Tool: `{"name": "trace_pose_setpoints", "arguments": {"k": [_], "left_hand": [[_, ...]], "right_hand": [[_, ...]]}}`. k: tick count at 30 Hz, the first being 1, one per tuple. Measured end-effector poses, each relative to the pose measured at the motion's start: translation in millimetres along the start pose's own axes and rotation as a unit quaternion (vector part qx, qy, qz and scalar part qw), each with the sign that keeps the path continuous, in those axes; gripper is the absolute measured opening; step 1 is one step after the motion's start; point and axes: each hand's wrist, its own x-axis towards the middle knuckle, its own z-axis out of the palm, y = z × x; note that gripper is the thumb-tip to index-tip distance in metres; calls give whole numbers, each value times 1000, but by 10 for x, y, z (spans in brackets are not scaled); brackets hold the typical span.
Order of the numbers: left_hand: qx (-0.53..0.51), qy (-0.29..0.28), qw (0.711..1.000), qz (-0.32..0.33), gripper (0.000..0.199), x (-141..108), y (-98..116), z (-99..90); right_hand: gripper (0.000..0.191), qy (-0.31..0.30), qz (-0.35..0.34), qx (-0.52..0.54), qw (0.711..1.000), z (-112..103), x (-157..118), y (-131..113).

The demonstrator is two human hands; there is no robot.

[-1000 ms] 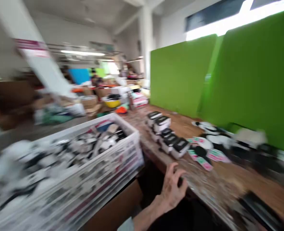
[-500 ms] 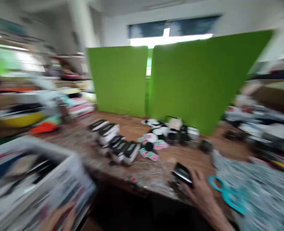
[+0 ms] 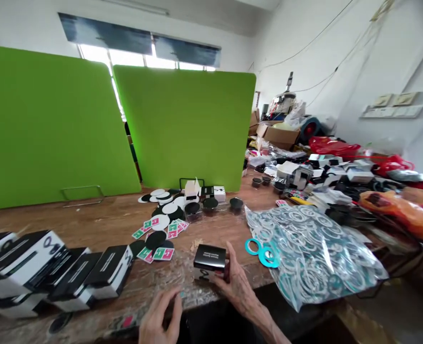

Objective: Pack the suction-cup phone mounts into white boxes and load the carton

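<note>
The fingers (image 3: 230,260) of the right hand (image 3: 239,286) are closed around the right side of a black box (image 3: 209,257), which has a white lower band and printed lettering on top. The box sits at the near edge of the counter (image 3: 100,215); whether it is lifted off the wood, I cannot tell. The left hand (image 3: 159,317) is open, its fingers loosely spread and holding nothing, just left of the box and nearer the edge.

Just left of the box lie black discs (image 3: 156,240) and scattered pink-and-green cards (image 3: 163,253). Farther left and near stands a group of black-and-white boxes (image 3: 109,270). Toward the far side are white discs (image 3: 160,222), dark round cups (image 3: 210,203) and a small white carton (image 3: 191,188). To the right lie teal rings (image 3: 262,258), touching a clear plastic bag (image 3: 315,253) packed with more rings. Two green boards (image 3: 186,124) stand along the far edge. Beyond the bag, at far right, are a cardboard carton (image 3: 277,136), a red bag (image 3: 328,145) and an orange bag (image 3: 399,210).
</note>
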Motion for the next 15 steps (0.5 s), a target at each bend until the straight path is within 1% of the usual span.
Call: {"name": "trace_pose_setpoints", "arguments": {"k": [2, 4, 6, 9, 12, 14, 15], "left_hand": [[-1, -1, 999, -41, 22, 31, -47, 89], [-11, -18, 997, -68, 22, 8, -78, 149], [-23, -35, 996, -83, 21, -31, -91, 167], [-40, -52, 994, -86, 18, -60, -83, 146], [-49, -56, 993, -87, 17, -52, -74, 124], [-52, -58, 993, -90, 17, -47, -73, 123], [-53, -60, 992, -94, 17, -46, -73, 124]], "right_hand": [[86, 2, 6, 19, 1000, 9, -14, 35], [71, 9, 3, -13, 1000, 9, -29, 52], [57, 15, 5, -48, 999, -8, -30, 50], [44, 12, 15, -68, 998, -52, 25, 29], [41, 6, 21, -63, 998, -88, 124, 34], [49, 3, 24, -61, 998, -103, 166, 62], [56, 6, 18, -70, 997, -110, 171, 81]]}}
